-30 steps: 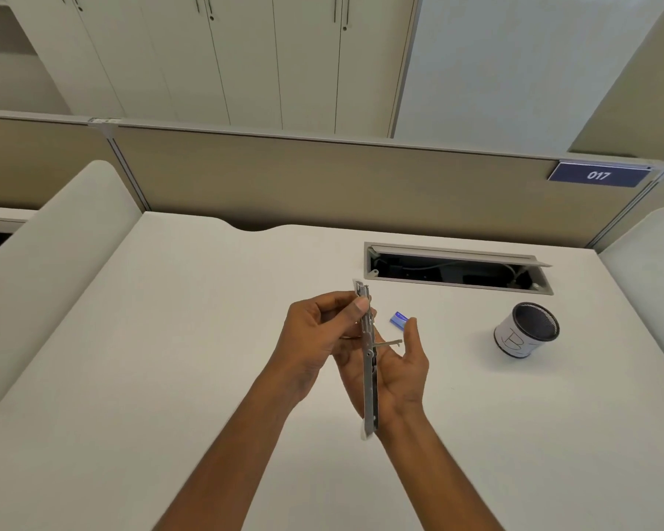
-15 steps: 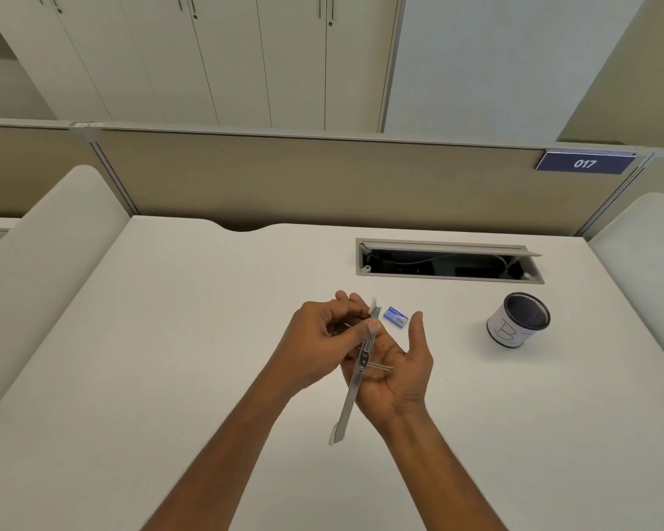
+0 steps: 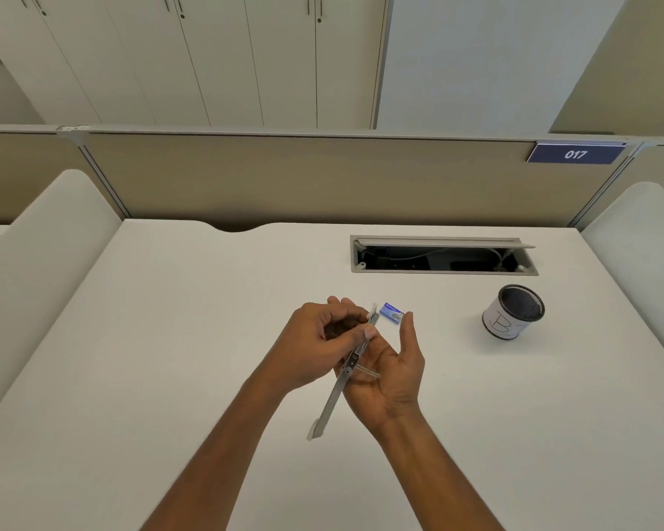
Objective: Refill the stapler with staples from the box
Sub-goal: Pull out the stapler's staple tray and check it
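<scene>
Holding the open stapler point(image 3: 344, 371) in both hands, left hand point(image 3: 315, 350) pinching its top, right hand point(image 3: 386, 371) cupped underneath, we next need staples from the box point(image 3: 391, 313) just past our fingers.

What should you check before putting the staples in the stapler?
1. Stapler swung open: ok.
2. Left hand pinching its top end: ok.
3. Right hand supporting it from behind: ok.
4. Staple box close by on the desk: ok.
5. Staple strip already in the fingers: cannot tell.
6. Staple channel empty: cannot tell.
</scene>
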Motion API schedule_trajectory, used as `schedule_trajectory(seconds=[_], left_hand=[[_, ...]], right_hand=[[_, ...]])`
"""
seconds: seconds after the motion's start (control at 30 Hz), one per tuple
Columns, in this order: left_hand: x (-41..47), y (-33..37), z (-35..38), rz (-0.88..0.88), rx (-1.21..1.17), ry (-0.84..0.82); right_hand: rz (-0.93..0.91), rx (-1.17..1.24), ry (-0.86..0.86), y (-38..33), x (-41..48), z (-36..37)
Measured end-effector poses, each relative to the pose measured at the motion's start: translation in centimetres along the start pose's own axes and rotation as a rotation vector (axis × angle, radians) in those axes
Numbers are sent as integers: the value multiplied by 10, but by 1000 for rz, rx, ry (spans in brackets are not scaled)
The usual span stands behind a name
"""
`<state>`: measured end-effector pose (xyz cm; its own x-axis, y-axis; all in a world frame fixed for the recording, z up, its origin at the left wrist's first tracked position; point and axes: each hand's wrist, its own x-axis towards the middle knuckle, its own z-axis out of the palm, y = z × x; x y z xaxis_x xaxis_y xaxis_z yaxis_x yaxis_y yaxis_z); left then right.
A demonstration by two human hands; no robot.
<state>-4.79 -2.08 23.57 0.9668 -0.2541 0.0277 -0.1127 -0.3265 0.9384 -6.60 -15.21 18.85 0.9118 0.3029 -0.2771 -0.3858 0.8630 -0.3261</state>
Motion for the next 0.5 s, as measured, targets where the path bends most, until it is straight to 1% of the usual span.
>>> schedule_trajectory(seconds=[0.1, 0.17, 0.23, 0.33, 0.43, 0.5], left_hand=[[2, 2, 0, 52, 74, -14], [3, 3, 2, 51, 146, -40], [3, 5, 1, 50, 160, -51], [5, 12, -1, 86, 160, -53], [11, 17, 0, 19, 306, -138], [11, 18, 1, -17, 394, -197]], right_hand=[[-10, -31, -7, -2, 1, -2], [-19, -55, -6, -2, 1, -2], [-16, -61, 3, -1, 1, -1], [-15, -9, -15, -4, 0, 0], [-16, -5, -16, -4, 1, -1], [-2, -9, 25, 0, 1, -3]])
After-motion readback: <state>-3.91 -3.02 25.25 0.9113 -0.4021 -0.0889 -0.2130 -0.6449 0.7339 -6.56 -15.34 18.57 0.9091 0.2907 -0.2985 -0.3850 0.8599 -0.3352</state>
